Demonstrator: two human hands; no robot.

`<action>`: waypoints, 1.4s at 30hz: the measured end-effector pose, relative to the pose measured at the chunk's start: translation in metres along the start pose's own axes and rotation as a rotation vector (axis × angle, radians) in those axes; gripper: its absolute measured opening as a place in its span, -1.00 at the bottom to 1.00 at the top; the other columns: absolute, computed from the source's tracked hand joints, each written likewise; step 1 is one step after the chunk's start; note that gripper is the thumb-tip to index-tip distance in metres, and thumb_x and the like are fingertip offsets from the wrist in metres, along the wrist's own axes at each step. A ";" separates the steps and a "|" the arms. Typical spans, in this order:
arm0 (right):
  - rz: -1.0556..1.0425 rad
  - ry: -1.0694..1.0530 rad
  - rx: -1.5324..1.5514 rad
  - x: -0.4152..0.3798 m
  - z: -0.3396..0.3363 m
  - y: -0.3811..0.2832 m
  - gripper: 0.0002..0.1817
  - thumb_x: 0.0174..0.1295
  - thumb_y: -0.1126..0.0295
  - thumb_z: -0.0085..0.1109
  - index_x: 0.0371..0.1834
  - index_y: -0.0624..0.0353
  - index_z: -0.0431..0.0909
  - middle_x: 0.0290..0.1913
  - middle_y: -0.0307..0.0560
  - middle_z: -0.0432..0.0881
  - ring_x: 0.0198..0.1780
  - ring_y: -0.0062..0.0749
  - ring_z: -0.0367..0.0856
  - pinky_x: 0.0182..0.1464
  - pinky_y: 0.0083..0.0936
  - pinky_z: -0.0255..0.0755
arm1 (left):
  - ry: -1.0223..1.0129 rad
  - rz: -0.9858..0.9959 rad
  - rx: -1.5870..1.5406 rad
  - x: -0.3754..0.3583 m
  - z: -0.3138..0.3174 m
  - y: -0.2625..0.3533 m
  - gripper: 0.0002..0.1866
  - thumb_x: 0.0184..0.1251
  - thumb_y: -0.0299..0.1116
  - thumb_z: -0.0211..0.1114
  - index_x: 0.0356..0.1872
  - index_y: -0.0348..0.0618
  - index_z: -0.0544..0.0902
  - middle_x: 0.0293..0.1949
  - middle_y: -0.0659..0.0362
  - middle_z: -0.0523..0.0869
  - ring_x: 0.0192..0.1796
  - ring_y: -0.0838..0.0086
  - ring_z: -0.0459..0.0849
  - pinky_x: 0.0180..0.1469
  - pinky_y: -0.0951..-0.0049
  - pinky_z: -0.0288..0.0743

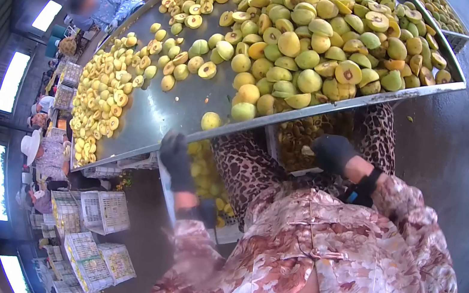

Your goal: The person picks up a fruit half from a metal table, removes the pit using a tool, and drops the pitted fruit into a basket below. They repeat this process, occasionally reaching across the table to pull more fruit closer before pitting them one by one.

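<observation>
My left hand point(175, 159), in a dark glove and smeared by motion, is at the near edge of the metal table point(158, 108); its fingers are too blurred to read. Below it stands a crate of yellow fruit point(209, 173). My right hand point(333, 154), also gloved, is curled beside my knee, above a second crate with brownish fruit pieces point(303, 135). A small pale thing point(307, 151) shows by its fingers; I cannot make out what it is. Nearest my left hand on the tabletop lies one yellow-green fruit point(211, 121), peach-like.
A large heap of whole and halved fruit point(316, 43) covers the table's right side, with cut pieces point(100, 90) piled at the left. Stacked white crates point(88, 252) stand at lower left. A person in blue point(110, 6) and other people are beyond the table.
</observation>
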State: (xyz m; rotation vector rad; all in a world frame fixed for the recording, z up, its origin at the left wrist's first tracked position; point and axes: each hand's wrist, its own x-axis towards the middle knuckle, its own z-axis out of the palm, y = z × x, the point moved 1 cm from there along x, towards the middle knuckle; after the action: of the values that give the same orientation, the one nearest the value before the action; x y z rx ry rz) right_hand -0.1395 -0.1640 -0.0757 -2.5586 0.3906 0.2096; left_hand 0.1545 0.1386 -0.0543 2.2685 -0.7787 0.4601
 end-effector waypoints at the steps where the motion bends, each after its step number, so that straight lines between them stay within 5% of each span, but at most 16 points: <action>1: 0.022 0.043 0.080 -0.003 0.003 0.001 -0.75 0.27 0.13 0.23 -0.35 0.05 0.73 -0.33 0.10 0.73 -0.21 0.06 0.74 -0.18 -0.07 0.60 | -0.035 0.077 -0.070 0.008 0.026 0.023 -0.68 0.35 -0.34 0.34 -0.03 -0.42 0.68 -0.01 -0.13 0.73 0.01 0.04 0.69 0.18 0.15 0.54; 5: -0.067 0.216 0.120 0.002 -0.004 -0.009 -0.81 0.22 0.22 0.27 -0.34 0.08 0.71 -0.34 0.09 0.72 -0.23 0.09 0.71 -0.17 -0.11 0.57 | -0.429 0.640 -0.030 0.037 0.125 0.123 -0.51 0.09 -0.39 0.39 0.15 -0.01 0.68 0.19 0.02 0.67 0.24 0.01 0.60 0.38 0.20 0.38; 10: -0.009 0.235 0.420 -0.006 -0.011 0.006 -0.83 0.25 0.25 0.30 -0.28 0.11 0.69 -0.37 0.09 0.70 -0.33 -0.01 0.68 -0.23 -0.26 0.55 | -0.582 0.576 -0.161 0.096 0.153 0.068 -0.60 0.21 -0.45 0.35 0.12 -0.03 0.71 0.00 0.09 0.77 0.09 0.17 0.72 0.27 0.25 0.54; 13: -0.079 0.377 0.712 -0.009 -0.026 -0.004 -0.81 0.28 0.25 0.31 -0.19 0.13 0.69 -0.36 0.03 0.70 -0.36 -0.24 0.64 -0.21 -0.36 0.53 | -0.484 -0.373 -0.980 0.092 0.119 0.055 -0.72 0.38 -0.44 0.31 0.08 -0.16 0.70 -0.03 0.14 0.75 0.02 0.35 0.75 0.15 0.32 0.63; 16: -0.214 0.433 0.849 0.011 -0.024 -0.027 -0.77 0.28 0.29 0.31 -0.11 0.19 0.67 -0.33 -0.05 0.71 -0.33 -0.41 0.60 -0.16 -0.38 0.53 | -0.292 -0.503 -1.237 0.054 0.099 0.090 -0.70 0.24 -0.48 0.37 0.02 -0.18 0.74 0.00 0.03 0.77 0.00 0.16 0.74 0.09 0.24 0.66; 18: -0.255 0.405 1.037 0.042 -0.009 -0.047 -0.75 0.28 0.33 0.30 -0.07 0.24 0.65 -0.30 -0.12 0.70 -0.30 -0.45 0.61 -0.15 -0.42 0.54 | -0.247 0.520 -0.261 0.028 0.109 0.115 -0.75 0.56 -0.38 0.20 0.06 -0.35 0.68 -0.03 0.13 0.74 0.02 0.48 0.68 0.12 0.39 0.60; 20: -0.163 0.402 1.474 0.087 0.006 -0.070 -0.74 0.27 0.38 0.29 -0.04 0.26 0.63 -0.25 -0.15 0.69 -0.28 -0.46 0.63 -0.18 -0.49 0.55 | -0.296 -0.199 -0.938 0.004 0.126 0.157 -0.67 0.61 -0.31 0.15 0.13 -0.37 0.65 0.07 0.07 0.75 0.08 0.41 0.67 0.19 0.39 0.53; 21: -0.055 0.407 1.739 0.101 0.008 -0.076 -0.73 0.27 0.39 0.29 -0.02 0.28 0.62 -0.22 -0.15 0.70 -0.26 -0.48 0.63 -0.20 -0.53 0.55 | -0.242 -0.225 -0.884 0.004 0.130 0.163 -0.63 0.64 -0.27 0.11 0.20 -0.37 0.60 0.16 0.07 0.70 0.15 0.40 0.64 0.25 0.39 0.48; 23: -0.062 0.357 1.776 0.112 0.001 -0.074 -0.73 0.29 0.40 0.27 0.01 0.26 0.63 -0.21 -0.17 0.70 -0.26 -0.53 0.63 -0.22 -0.55 0.54 | -0.228 -0.815 -1.655 0.014 0.122 0.194 -0.59 0.68 -0.28 0.02 0.33 -0.36 0.51 0.32 0.05 0.59 0.29 0.37 0.56 0.37 0.35 0.41; 27: -0.108 0.106 1.838 0.074 -0.056 -0.065 -0.73 0.34 0.39 0.26 0.04 0.26 0.63 -0.23 -0.19 0.69 -0.26 -0.58 0.63 -0.22 -0.54 0.55 | -0.525 -0.353 -1.636 0.026 0.103 0.212 -0.54 0.67 -0.29 0.04 0.42 -0.33 0.42 0.38 0.07 0.51 0.37 0.38 0.50 0.43 0.36 0.35; 31: -0.149 0.508 1.424 0.069 -0.046 -0.040 -0.74 0.36 0.35 0.27 0.01 0.25 0.65 -0.22 -0.21 0.72 -0.23 -0.59 0.63 -0.17 -0.52 0.55 | -0.551 -0.085 -1.309 0.014 0.096 0.242 -0.53 0.62 -0.35 0.10 0.44 -0.33 0.40 0.41 0.04 0.49 0.41 0.37 0.46 0.48 0.36 0.30; 35: -0.025 0.912 1.136 0.073 -0.023 -0.010 -0.77 0.33 0.40 0.25 -0.02 0.26 0.64 -0.23 -0.25 0.70 -0.22 -0.63 0.58 -0.17 -0.52 0.52 | -0.530 -0.321 -1.415 -0.004 0.110 0.267 -0.54 0.56 -0.39 0.18 0.39 -0.33 0.43 0.25 0.08 0.57 0.28 0.39 0.57 0.35 0.40 0.44; 36: 0.169 0.792 1.450 0.053 -0.041 -0.017 -0.78 0.30 0.43 0.22 -0.04 0.26 0.62 -0.27 -0.19 0.69 -0.25 -0.61 0.56 -0.17 -0.50 0.50 | -0.488 -0.291 -1.379 -0.007 0.109 0.266 -0.54 0.55 -0.39 0.20 0.38 -0.31 0.44 0.22 0.09 0.59 0.25 0.40 0.58 0.31 0.41 0.48; 39: -0.055 0.909 0.773 0.029 -0.057 0.012 -0.80 0.29 0.45 0.22 -0.06 0.25 0.63 -0.30 -0.14 0.68 -0.25 -0.62 0.55 -0.16 -0.49 0.49 | -0.491 -0.558 -1.631 -0.005 0.111 0.260 -0.59 0.60 -0.38 0.13 0.36 -0.29 0.44 0.17 0.09 0.60 0.18 0.37 0.63 0.26 0.41 0.55; 41: -0.040 0.675 1.081 0.018 -0.053 0.004 -0.81 0.27 0.47 0.19 -0.09 0.28 0.64 -0.33 -0.08 0.66 -0.27 -0.50 0.58 -0.16 -0.43 0.49 | -0.486 -0.606 -1.754 -0.005 0.107 0.260 -0.60 0.65 -0.35 0.08 0.37 -0.28 0.43 0.18 0.07 0.59 0.20 0.36 0.62 0.27 0.41 0.56; 42: -0.060 0.615 1.085 0.014 -0.047 -0.004 -0.81 0.26 0.47 0.19 -0.10 0.29 0.64 -0.34 -0.06 0.66 -0.28 -0.46 0.59 -0.16 -0.41 0.49 | -0.504 -0.379 -1.395 -0.005 0.106 0.259 -0.59 0.71 -0.28 -0.03 0.40 -0.28 0.41 0.23 0.04 0.57 0.29 0.33 0.57 0.37 0.32 0.50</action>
State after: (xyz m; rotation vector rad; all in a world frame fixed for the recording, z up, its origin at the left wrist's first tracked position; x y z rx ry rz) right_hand -0.1217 -0.1887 -0.0371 -1.4921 0.4703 -0.6590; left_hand -0.0050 -0.0856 -0.0041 1.0992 -0.5574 -0.6948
